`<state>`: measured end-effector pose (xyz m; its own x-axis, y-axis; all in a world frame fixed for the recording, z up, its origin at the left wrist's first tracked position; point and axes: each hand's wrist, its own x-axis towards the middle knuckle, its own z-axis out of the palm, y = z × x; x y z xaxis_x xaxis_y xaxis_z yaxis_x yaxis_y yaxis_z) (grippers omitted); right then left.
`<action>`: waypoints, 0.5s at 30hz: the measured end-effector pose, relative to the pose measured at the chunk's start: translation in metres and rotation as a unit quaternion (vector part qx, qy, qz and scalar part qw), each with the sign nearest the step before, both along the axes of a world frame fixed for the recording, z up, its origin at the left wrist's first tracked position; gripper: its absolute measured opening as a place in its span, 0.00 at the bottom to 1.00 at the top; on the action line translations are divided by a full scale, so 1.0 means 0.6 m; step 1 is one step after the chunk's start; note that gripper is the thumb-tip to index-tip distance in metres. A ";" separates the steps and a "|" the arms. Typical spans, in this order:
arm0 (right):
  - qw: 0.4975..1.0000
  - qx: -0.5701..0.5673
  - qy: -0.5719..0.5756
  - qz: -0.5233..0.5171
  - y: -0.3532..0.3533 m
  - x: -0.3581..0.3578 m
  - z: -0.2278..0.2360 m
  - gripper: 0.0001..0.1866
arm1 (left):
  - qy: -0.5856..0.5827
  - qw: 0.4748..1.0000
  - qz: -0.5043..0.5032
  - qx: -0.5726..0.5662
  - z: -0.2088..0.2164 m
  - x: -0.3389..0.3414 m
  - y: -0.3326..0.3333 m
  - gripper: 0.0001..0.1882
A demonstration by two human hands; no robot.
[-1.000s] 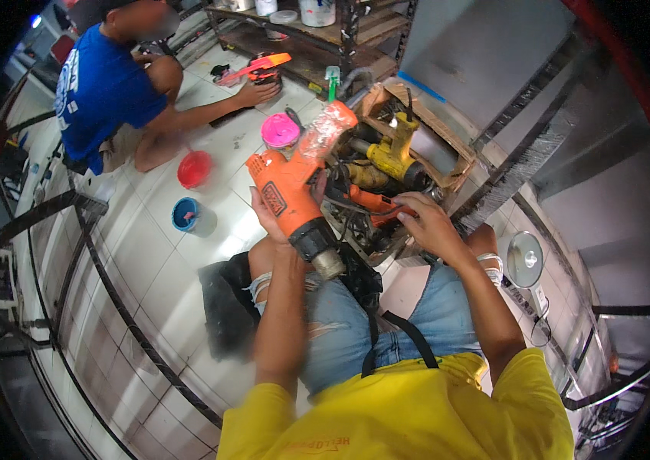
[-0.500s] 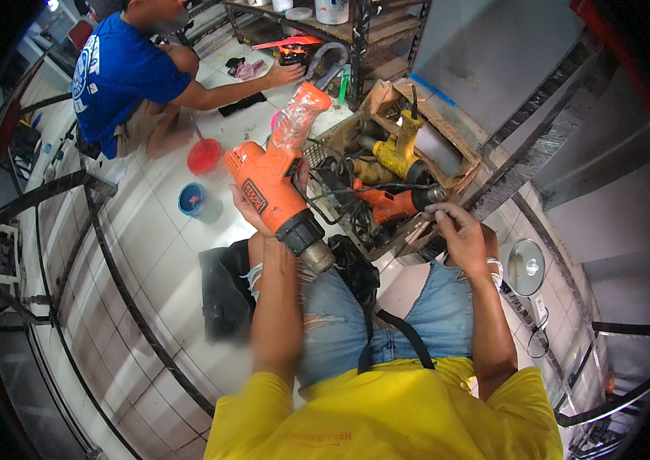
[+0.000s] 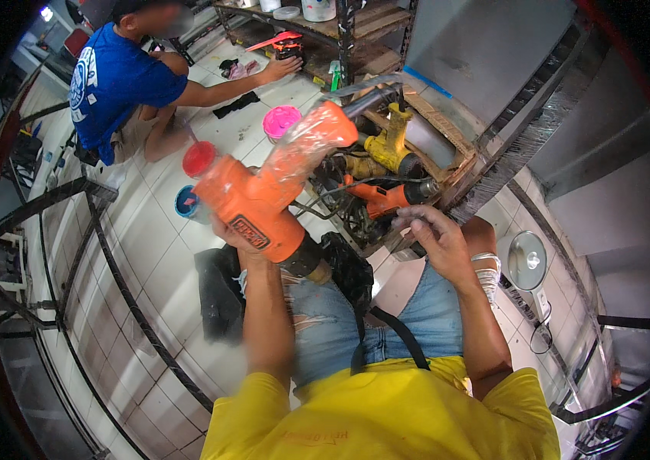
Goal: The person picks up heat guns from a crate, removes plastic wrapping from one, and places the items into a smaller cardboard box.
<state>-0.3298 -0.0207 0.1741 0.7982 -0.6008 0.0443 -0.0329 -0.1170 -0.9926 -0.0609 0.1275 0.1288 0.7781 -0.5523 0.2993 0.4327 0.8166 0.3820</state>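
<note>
My left hand point(image 3: 231, 238) grips the barrel of an orange heat gun point(image 3: 260, 201), with a black collar and metal nozzle angled down toward my lap. Clear plastic wraps its handle, which tilts up to the right. My right hand point(image 3: 445, 244) is open beside the near edge of a wooden crate point(image 3: 459, 165), its fingers loosely apart and holding nothing I can see. In the crate lie another orange power tool point(image 3: 377, 199) with a metal nose, a yellow power tool point(image 3: 392, 146) and tangled dark cords. The raised heat gun hides part of the crate.
Pink point(image 3: 280, 121), red point(image 3: 199, 159) and blue point(image 3: 186, 201) paint containers stand on the tiled floor. A co-worker in a blue shirt point(image 3: 122, 80) reaches toward a shelf point(image 3: 375, 27). Black metal frames point(image 3: 141, 307) border the left. A round white lamp-like device point(image 3: 528, 261) lies right.
The heat gun has swung left and closer, its handle now tipping further right. My right hand has shifted slightly left and down, fingers spreading a little. The view has shifted slightly.
</note>
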 end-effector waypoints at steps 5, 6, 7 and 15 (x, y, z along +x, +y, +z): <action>0.998 0.054 -0.002 0.023 -0.003 -0.008 -0.008 0.18 | -0.007 0.999 0.027 0.025 0.012 -0.015 -0.003 0.42; 0.997 0.059 -0.004 0.043 -0.001 -0.009 -0.008 0.20 | 0.009 0.997 0.054 0.056 0.010 -0.025 -0.004 0.43; 0.996 0.051 -0.014 0.065 0.006 -0.006 -0.014 0.22 | 0.005 0.996 0.033 0.089 0.007 -0.040 -0.003 0.43; 0.979 0.133 -0.114 0.102 0.048 0.028 -0.059 0.33 | -0.188 0.948 -0.083 0.243 -0.025 -0.154 -0.041 0.48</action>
